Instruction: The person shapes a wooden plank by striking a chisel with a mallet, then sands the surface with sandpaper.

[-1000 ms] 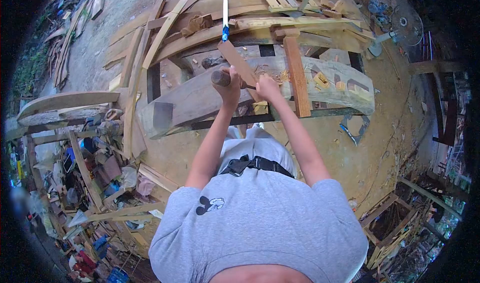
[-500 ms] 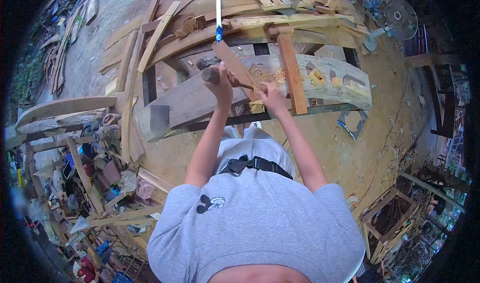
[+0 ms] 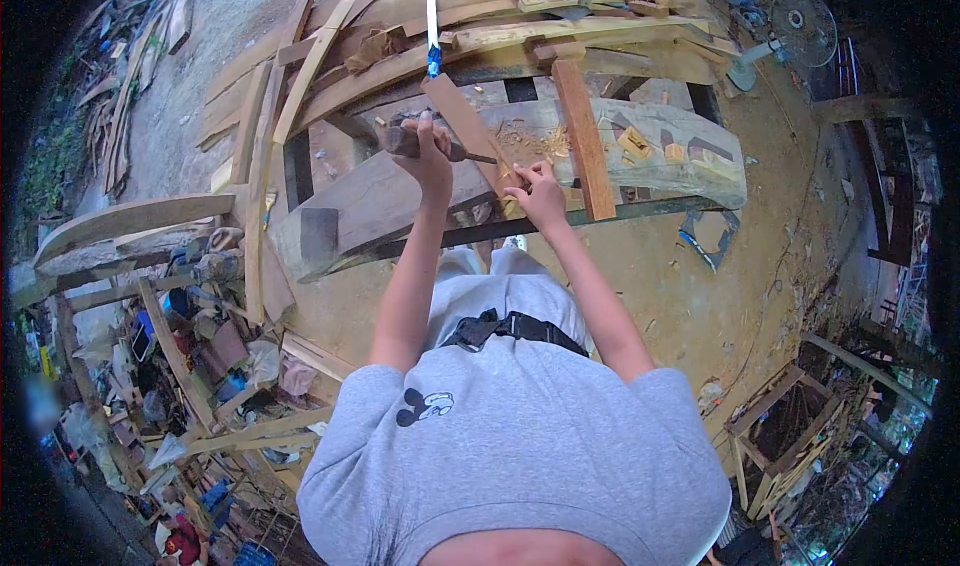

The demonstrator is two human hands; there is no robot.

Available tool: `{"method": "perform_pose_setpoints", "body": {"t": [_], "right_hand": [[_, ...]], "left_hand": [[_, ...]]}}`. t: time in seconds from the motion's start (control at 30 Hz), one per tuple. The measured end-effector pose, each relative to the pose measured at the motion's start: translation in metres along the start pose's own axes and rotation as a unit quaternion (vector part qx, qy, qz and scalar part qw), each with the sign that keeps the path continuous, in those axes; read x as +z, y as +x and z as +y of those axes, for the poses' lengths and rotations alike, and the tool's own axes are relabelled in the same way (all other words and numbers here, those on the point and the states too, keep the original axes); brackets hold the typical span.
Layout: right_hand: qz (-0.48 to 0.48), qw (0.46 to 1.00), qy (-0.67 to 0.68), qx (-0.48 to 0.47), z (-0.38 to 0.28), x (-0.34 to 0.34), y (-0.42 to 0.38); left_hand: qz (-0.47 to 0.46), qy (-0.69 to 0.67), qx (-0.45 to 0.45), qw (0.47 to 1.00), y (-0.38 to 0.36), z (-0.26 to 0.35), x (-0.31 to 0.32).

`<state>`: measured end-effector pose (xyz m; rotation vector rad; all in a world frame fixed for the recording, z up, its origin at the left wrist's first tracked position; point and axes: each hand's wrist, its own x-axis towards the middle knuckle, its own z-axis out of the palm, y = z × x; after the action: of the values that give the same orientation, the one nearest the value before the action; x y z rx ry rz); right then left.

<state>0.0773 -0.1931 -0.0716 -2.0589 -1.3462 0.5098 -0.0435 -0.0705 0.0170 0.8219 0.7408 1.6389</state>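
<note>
- Grey T-shirt (image 3: 520, 426) nearest the camera; both forearms reach forward.
- Right hand (image 3: 543, 201): fingers partly curled at the near end of a brown board (image 3: 460, 111); cannot tell whether it grips.
- Left hand (image 3: 432, 161): closed round a dark-handled chisel-like tool (image 3: 403, 142), shaft pointing toward the right fingertips.
- Board lies slantwise over a weathered slab (image 3: 385, 201), left of a reddish-brown beam (image 3: 585, 146). Judgement: steady the board; keep fingertips clear of the tool's tip.
- Shavings (image 3: 556, 142) lie beside the beam.
</note>
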Motion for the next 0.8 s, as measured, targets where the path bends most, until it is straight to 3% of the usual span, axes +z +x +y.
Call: {"method": "perform_pose_setpoints", "body": {"t": [0.57,0.63,0.7,0.77,0.8], "right_hand": [[-0.003,1.0,0.011,0.004,-0.001,-0.004,0.001],[0.038,0.996,-0.019,-0.075,-0.008,-0.031,0.014],[0.202,0.978,-0.021,-0.053,-0.009,-0.075,0.032],[0.285,0.944,-0.122,0.116,-0.027,-0.116,0.037],[0.284,0.944,-0.121,0.113,0.003,-0.112,0.045]], "left_hand": [[-0.043,-0.018,-0.023,0.999,0.001,-0.006,0.002],[-0.057,0.019,-0.012,0.998,0.002,-0.01,0.0],[-0.061,0.019,-0.023,0.998,0.001,-0.009,0.001],[-0.064,0.02,-0.035,0.997,-0.002,-0.006,0.003],[-0.079,0.018,-0.031,0.996,-0.004,-0.005,0.004]]}}
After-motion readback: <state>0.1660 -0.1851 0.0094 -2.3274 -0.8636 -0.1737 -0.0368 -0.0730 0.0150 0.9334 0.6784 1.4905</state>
